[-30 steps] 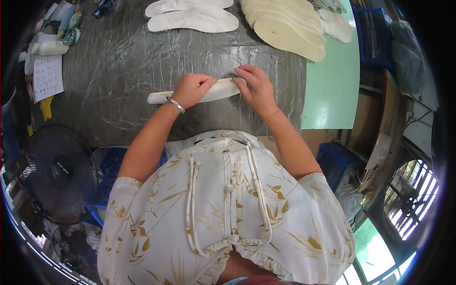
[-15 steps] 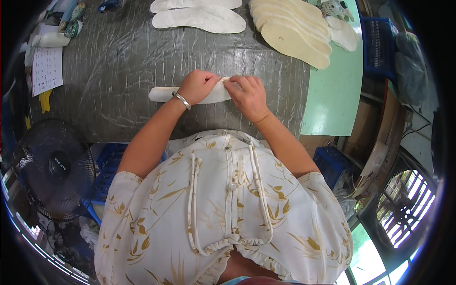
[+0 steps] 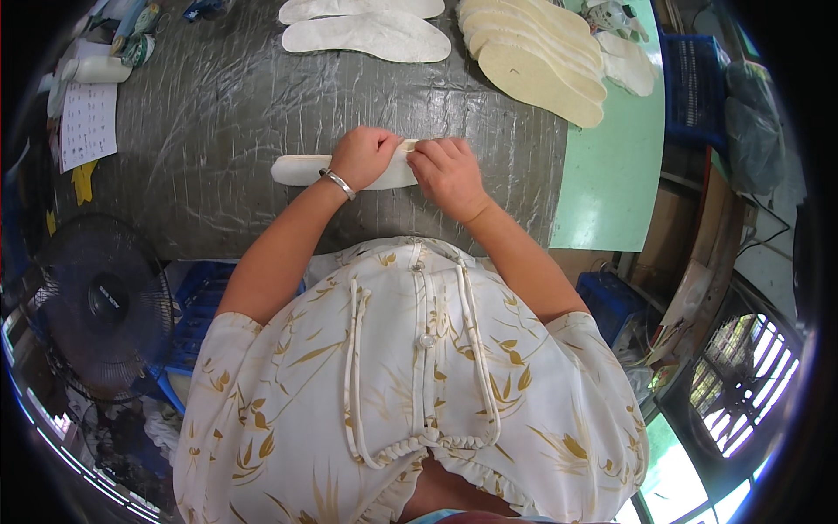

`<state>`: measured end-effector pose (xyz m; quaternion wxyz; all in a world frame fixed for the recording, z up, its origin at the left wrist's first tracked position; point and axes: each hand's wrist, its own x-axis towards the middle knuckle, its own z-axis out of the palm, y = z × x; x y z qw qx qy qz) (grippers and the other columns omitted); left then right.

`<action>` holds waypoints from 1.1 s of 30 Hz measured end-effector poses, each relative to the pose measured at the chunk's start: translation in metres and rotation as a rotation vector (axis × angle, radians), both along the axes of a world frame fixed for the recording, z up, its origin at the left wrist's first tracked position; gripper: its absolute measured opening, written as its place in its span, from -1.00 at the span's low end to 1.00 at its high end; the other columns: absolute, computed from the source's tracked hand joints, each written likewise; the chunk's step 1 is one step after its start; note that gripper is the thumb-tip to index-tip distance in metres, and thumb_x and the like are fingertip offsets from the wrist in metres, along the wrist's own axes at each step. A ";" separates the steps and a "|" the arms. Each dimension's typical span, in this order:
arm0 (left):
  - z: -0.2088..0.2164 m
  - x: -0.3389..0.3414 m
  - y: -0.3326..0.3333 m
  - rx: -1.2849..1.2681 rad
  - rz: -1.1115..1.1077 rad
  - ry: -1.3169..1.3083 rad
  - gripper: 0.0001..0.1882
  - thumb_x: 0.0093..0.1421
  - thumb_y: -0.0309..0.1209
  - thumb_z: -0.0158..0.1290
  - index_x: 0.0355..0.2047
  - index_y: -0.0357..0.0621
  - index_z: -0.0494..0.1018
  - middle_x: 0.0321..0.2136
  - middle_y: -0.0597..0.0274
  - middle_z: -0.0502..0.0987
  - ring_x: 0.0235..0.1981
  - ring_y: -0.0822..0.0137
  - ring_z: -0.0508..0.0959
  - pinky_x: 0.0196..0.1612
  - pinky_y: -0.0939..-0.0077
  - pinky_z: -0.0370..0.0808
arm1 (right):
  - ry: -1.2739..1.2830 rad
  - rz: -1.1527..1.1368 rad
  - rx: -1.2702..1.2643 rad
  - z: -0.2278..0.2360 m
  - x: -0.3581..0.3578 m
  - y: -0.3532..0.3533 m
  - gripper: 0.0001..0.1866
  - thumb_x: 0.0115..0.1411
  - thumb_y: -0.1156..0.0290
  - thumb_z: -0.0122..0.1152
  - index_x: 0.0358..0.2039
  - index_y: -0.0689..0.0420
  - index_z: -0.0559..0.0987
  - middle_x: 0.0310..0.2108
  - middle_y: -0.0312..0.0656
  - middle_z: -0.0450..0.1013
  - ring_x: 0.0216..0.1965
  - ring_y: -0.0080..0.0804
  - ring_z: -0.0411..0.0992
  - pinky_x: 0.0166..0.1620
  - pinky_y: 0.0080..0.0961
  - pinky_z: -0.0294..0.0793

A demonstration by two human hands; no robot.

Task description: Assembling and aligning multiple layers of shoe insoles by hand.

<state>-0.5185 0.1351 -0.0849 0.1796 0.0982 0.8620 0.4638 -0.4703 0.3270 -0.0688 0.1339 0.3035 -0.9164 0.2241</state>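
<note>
A white insole (image 3: 299,170) lies crosswise on the dark worktable in front of me. My left hand (image 3: 365,159) is closed on its far edge near the middle, fingertips pinching the rim. Close beside it, my right hand (image 3: 448,172) grips the same insole toward its right end, with the fingers bent over the edge. A cream-coloured edge shows between the two hands. The insole's right end is mostly hidden under my right hand.
Two white insoles (image 3: 367,37) lie at the far side of the table (image 3: 218,113). A fanned stack of cream insoles (image 3: 541,83) rests at the far right, partly over a green sheet (image 3: 607,188). At left are a white bottle (image 3: 98,70), a paper (image 3: 89,127) and a fan (image 3: 105,306).
Both hands keep their hold on the insole, with only slight shifts of the fingers. The insole stays in nearly the same place.
</note>
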 end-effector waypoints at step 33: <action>0.012 0.007 -0.009 0.085 -0.035 -0.189 -0.67 0.23 -0.16 0.13 -0.32 -0.21 0.64 -0.53 0.02 0.61 -0.52 0.21 0.60 -0.37 0.35 0.49 | -0.479 -0.022 0.013 0.027 -0.020 0.011 -0.87 0.10 0.45 0.29 -0.32 0.16 0.64 -0.35 -0.17 0.53 -0.26 -0.12 0.50 -0.19 -0.24 0.51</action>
